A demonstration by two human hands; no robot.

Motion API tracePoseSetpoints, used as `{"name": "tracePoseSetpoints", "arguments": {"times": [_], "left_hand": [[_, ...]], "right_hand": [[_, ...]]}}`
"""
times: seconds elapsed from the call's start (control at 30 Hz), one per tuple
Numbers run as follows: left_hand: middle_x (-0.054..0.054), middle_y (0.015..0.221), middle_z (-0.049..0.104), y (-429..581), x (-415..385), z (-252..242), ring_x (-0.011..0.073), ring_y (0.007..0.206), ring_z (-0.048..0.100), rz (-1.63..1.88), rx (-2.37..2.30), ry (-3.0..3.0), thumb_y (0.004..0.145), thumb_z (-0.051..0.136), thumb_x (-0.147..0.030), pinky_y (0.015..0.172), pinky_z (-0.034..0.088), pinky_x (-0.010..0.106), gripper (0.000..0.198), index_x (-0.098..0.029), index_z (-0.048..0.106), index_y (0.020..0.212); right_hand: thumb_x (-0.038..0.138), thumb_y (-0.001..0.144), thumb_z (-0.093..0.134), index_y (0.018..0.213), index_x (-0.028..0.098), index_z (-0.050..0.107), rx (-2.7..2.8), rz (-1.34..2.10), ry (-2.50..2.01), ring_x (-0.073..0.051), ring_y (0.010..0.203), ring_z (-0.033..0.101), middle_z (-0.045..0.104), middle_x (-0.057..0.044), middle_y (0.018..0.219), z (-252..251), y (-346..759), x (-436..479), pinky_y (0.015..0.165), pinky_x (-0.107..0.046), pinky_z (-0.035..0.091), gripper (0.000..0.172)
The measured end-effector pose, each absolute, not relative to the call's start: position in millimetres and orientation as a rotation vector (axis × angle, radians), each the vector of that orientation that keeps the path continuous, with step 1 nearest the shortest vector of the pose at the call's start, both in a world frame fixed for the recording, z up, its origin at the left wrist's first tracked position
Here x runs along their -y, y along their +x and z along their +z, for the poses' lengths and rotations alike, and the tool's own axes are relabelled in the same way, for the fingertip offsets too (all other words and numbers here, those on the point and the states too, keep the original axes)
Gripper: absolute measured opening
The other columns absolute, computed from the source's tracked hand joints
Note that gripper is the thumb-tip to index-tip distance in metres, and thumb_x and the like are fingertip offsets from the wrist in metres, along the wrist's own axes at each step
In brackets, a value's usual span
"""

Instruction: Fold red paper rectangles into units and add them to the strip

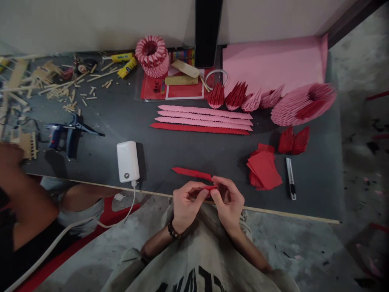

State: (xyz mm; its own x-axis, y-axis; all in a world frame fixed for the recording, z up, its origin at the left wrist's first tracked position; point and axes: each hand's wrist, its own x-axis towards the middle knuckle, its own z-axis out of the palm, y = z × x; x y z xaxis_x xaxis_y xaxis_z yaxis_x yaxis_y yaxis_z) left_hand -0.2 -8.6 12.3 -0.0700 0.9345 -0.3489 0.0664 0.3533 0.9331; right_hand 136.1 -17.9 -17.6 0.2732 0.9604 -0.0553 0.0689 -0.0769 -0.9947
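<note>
Red paper piece (211, 187) observed between our two hands, above the near edge of the tabletop (194, 152). We find the left hand (186, 202) pinching it between thumb and fingers, the right hand (228, 202) gripping it likewise. Just beyond, we record a short toothed red strip (192, 173); to the right, a loose stack of red paper (264, 167), with a cutter knife (291, 178) beside it.

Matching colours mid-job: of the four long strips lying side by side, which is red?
The red strip is the one nearest the left hand; the three strips beyond it are all pink.
</note>
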Motion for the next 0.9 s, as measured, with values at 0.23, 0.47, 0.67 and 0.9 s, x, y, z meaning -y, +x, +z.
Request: {"name": "tracePoseSetpoints", "arguments": {"times": [0.23, 0.47, 0.67, 0.9], "left_hand": [[0.009, 0.092, 0.083, 3, 12, 9, 0.0197, 0.084, 0.081, 0.915, -1.3, 0.849, 0.09, 0.08, -0.045, 0.076, 0.066, 0.027, 0.03, -0.017, 0.075, 0.098], [0.005, 0.082, 0.083, 3, 2, 17, 0.0223, 0.076, 0.08, 0.891, -1.392, 0.864, 0.092, 0.075, -0.052, 0.075, 0.068, 0.036, 0.033, -0.02, 0.078, 0.085], [0.007, 0.092, 0.085, -4, 6, 10, 0.0241, 0.085, 0.081, 0.866, -1.363, 0.867, 0.086, 0.079, -0.058, 0.082, 0.067, 0.039, 0.037, -0.021, 0.077, 0.091], [0.007, 0.087, 0.084, -5, 3, 5, 0.0232, 0.079, 0.081, 0.821, -1.335, 0.792, 0.084, 0.081, -0.056, 0.076, 0.068, 0.04, 0.038, -0.019, 0.072, 0.086]], "right_hand": [[0.021, 0.088, 0.078, 0.092, 0.025, 0.079, 1.106, 0.883, -1.41, -0.02, 0.084, 0.07, 0.078, -0.003, 0.087, -18, 138, 17, 0.077, -0.036, 0.057, 0.005], [0.012, 0.089, 0.073, 0.099, 0.032, 0.08, 1.353, 0.602, -1.297, -0.019, 0.083, 0.075, 0.081, 0.0, 0.091, -27, 144, 16, 0.075, -0.037, 0.063, 0.023], [0.014, 0.091, 0.069, 0.105, 0.038, 0.083, 1.598, 0.453, -1.212, -0.022, 0.096, 0.081, 0.085, 0.0, 0.105, -43, 156, 21, 0.079, -0.038, 0.069, 0.031], [0.009, 0.089, 0.07, 0.116, 0.038, 0.078, 1.607, 0.562, -1.103, -0.019, 0.084, 0.081, 0.084, -0.001, 0.103, -43, 164, 17, 0.07, -0.036, 0.067, 0.041]]}}
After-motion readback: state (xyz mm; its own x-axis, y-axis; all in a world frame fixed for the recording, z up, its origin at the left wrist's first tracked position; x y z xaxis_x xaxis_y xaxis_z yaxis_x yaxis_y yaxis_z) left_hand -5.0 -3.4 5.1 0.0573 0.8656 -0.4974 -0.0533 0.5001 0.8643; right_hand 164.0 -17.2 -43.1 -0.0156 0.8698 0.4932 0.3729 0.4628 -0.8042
